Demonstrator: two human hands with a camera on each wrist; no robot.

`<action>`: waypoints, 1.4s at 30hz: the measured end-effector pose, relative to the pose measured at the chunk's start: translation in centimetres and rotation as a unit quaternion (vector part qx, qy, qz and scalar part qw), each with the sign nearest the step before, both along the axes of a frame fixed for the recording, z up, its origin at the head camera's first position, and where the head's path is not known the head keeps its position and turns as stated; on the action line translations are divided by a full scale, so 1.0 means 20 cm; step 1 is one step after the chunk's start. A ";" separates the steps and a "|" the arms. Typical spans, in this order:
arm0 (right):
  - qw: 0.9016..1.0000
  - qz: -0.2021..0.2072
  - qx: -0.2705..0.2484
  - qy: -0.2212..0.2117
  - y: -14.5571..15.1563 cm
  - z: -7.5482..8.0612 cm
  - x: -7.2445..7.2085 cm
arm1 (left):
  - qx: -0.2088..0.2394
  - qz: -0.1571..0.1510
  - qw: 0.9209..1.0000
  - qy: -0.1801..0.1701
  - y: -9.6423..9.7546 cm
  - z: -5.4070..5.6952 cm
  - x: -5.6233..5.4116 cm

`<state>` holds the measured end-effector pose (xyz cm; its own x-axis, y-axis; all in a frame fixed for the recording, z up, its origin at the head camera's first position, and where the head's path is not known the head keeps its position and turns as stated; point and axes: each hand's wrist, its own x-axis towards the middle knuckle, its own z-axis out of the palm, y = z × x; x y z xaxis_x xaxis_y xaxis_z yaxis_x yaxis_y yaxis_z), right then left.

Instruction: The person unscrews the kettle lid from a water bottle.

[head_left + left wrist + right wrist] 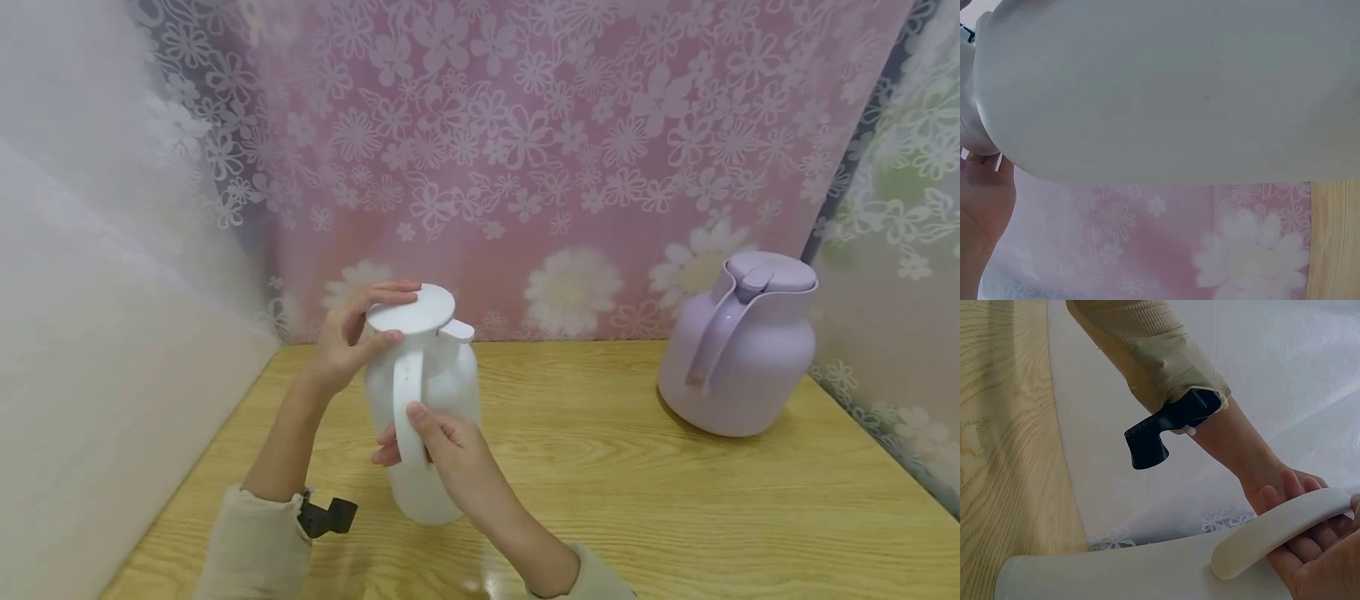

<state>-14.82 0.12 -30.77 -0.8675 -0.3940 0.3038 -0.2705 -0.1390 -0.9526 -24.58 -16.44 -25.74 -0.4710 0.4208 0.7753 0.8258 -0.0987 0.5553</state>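
A white vacuum jug point(459, 387) stands on the wooden table, its handle point(407, 400) turned toward me. My left hand point(347, 337) grips the round white lid point(412, 312) at the jug's top, thumb on the near side and fingers over the far edge. A short white tab point(457, 331) juts out to the right under the lid. Lower down, my right hand point(455, 457) holds the handle, thumb on its near face and fingers passed through behind it. The jug's body point(1166, 100) fills most of the left wrist view. Whether the lid is seated or loose, I cannot tell.
A lilac jug point(750, 354) with its lid on stands at the right rear of the table point(585, 417). Flower-patterned pink cloth point(480, 167) hangs behind, and pale sheeting point(127, 250) closes the left side. A black wrist camera mount point(327, 517) sits at the left cuff.
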 end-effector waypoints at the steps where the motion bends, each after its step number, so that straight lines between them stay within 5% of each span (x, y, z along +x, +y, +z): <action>1: 1.000 -0.001 0.000 0.000 0.00 0.00 0.00 | -0.004 0.008 1.000 0.000 0.00 0.00 0.00; 11: 1.000 -0.001 -0.006 0.001 0.01 0.00 -0.01 | -0.030 0.152 0.988 0.003 0.05 0.03 0.04; 14: 1.000 -0.004 -0.006 0.003 0.01 0.00 -0.01 | -0.048 0.222 0.973 0.030 0.08 0.05 0.06; 18: 1.000 -0.004 -0.010 0.004 0.01 0.01 -0.01 | -0.083 0.316 0.941 0.090 0.12 0.07 0.08; 21: 1.000 -0.005 -0.012 0.005 0.01 0.01 -0.01 | -0.112 0.356 0.921 0.109 0.14 0.09 0.10; 24: 1.000 -0.006 -0.011 0.002 0.02 0.01 0.00 | -0.139 0.367 0.915 0.091 0.14 0.11 0.12; 26: 1.000 -0.004 -0.012 0.000 0.01 0.00 0.00 | -0.153 0.365 0.916 0.071 0.13 0.11 0.13; 30: 1.000 -0.002 -0.017 -0.003 0.00 -0.01 0.00 | -0.145 0.325 0.935 0.000 0.10 0.08 0.13; 37: 1.000 0.000 -0.028 -0.005 -0.01 -0.01 0.00 | -0.056 0.154 0.979 -0.121 0.03 0.01 0.09; 42: 1.000 0.000 -0.023 0.000 -0.01 0.00 0.01 | -0.003 0.074 0.989 -0.127 0.03 -0.02 0.06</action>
